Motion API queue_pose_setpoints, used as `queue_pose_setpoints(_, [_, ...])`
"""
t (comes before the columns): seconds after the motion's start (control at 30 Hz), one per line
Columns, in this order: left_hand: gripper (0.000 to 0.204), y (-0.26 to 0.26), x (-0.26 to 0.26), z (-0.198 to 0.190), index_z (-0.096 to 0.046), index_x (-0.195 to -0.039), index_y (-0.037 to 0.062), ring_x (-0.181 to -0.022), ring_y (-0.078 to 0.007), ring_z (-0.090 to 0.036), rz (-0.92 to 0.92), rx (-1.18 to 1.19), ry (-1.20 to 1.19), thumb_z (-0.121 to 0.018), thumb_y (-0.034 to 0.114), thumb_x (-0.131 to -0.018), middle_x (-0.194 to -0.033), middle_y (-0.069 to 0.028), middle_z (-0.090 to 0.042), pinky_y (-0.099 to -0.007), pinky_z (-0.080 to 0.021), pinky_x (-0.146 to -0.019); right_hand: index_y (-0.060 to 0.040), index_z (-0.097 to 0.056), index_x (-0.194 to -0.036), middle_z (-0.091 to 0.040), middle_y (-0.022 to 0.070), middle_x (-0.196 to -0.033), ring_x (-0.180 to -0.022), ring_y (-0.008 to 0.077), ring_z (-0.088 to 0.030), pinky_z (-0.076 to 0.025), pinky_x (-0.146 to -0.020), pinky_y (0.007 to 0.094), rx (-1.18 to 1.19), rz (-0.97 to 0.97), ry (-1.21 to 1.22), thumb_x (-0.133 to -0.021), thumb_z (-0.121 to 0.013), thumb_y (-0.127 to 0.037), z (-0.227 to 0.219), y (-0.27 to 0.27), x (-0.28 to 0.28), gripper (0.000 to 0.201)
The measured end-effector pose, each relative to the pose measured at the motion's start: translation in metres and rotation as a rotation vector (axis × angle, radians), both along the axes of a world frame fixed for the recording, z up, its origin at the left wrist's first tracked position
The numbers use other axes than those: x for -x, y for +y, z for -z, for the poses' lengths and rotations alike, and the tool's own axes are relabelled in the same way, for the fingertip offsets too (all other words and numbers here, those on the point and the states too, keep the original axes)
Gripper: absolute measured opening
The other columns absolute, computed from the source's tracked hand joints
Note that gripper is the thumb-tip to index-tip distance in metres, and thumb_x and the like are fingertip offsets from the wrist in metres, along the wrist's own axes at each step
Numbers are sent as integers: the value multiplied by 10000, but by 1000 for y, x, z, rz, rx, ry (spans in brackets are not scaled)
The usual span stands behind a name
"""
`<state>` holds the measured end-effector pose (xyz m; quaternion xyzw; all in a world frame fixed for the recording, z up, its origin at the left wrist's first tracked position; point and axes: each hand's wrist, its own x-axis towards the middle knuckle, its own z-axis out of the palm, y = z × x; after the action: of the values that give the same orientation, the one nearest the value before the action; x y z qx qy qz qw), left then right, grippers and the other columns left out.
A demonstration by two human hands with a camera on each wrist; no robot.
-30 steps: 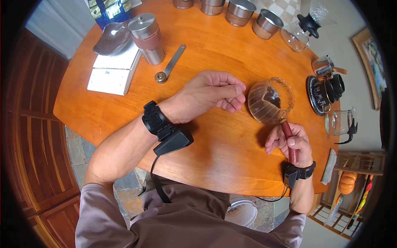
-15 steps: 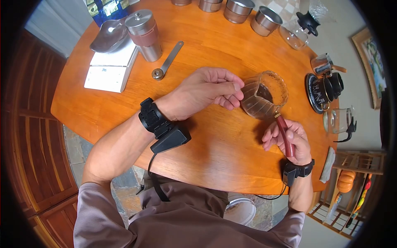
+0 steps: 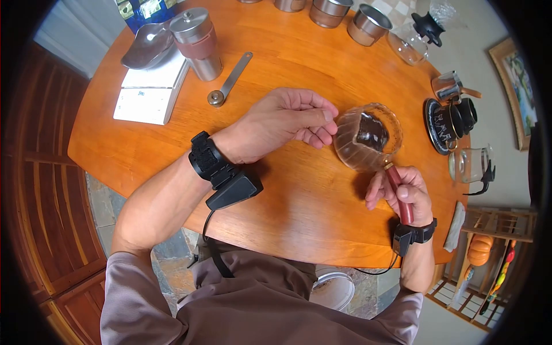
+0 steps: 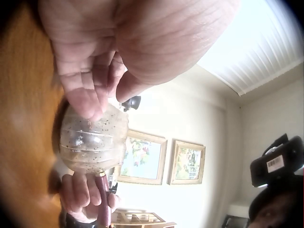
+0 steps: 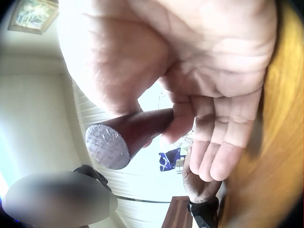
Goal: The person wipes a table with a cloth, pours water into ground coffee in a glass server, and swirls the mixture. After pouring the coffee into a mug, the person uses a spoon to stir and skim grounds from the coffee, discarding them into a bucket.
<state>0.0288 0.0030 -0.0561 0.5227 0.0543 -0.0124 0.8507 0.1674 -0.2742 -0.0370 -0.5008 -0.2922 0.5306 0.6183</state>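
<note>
My right hand (image 3: 418, 198) grips the red-brown handle (image 3: 401, 192) of a ribbed glass coffee server (image 3: 352, 150), thumb along one side. Dark contents (image 3: 371, 131) lie inside the server, and the left wrist view shows dark specks on its glass wall (image 4: 85, 142). My left hand (image 3: 282, 123) is beside the server, with fingers loosely bent and fingertips right at the glass; nothing shows in its grasp. From the right wrist view, the handle's flat end (image 5: 108, 146) faces the camera, while the outer fingers (image 5: 218, 147) extend away from the handle.
A long-handled scoop (image 3: 230, 80), coffee grinder (image 3: 198, 46) and white scale (image 3: 144, 103) with a dish (image 3: 148, 46) occupy the left side. Metal cups (image 3: 368, 26) line the back. A glass carafe (image 3: 408, 46), black cup (image 3: 451, 118) and glass pot (image 3: 471, 164) stand right.
The server moved slightly left, then its tilt changed and the dark contents shifted inside it. The left hand stayed beside it, drifting slightly up and left in view.
</note>
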Motion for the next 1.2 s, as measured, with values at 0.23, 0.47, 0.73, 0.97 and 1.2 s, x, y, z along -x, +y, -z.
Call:
queue_pose_setpoints(0.23, [228,0,0,-1,-624,-1160,5,-875,-142,-669,-1,-14,2,-605,154,-988,-1003,-81,-692,-264,-544,-795,63,-663,-884,-692,243,-896,-774,301,-704,-573,-712,369,67,121,14,-823,-694,-339,1,-1,-1,408])
queue_pose_setpoints(0.47, [221,0,-1,0,-623,-1159,6,-874,-142,-669,0,-8,11,-603,143,-987,-1002,-80,-693,-266,-545,-792,95,-660,-872,-685,261,-885,-767,299,-700,-572,-721,368,123,192,46,-743,-680,-320,-6,7,10,435])
queue_pose_setpoints(0.73, [216,-1,-1,1,-634,-1146,6,-837,-125,-660,-16,-2,11,-609,146,-984,-956,-63,-684,-253,-540,-764,80,-652,-828,-670,297,-905,-780,334,-693,-578,-722,389,50,65,14,-772,-660,-294,0,2,4,378])
queue_pose_setpoints(0.97, [211,-1,0,-1,-641,-1140,12,-768,-94,-623,-17,-19,12,-615,145,-978,-890,-29,-661,-221,-498,-683,66,-657,-783,-671,318,-880,-748,332,-694,-570,-701,357,-13,-23,-10,-778,-640,-294,5,-2,-7,361])
queue_pose_setpoints(1.2, [211,-2,0,-4,-635,-1151,26,-692,-67,-565,-43,-44,32,-612,149,-981,-823,4,-623,-194,-430,-607,26,-622,-671,-679,304,-807,-700,331,-692,-550,-663,352,148,291,7,-710,-651,-317,-6,6,8,346])
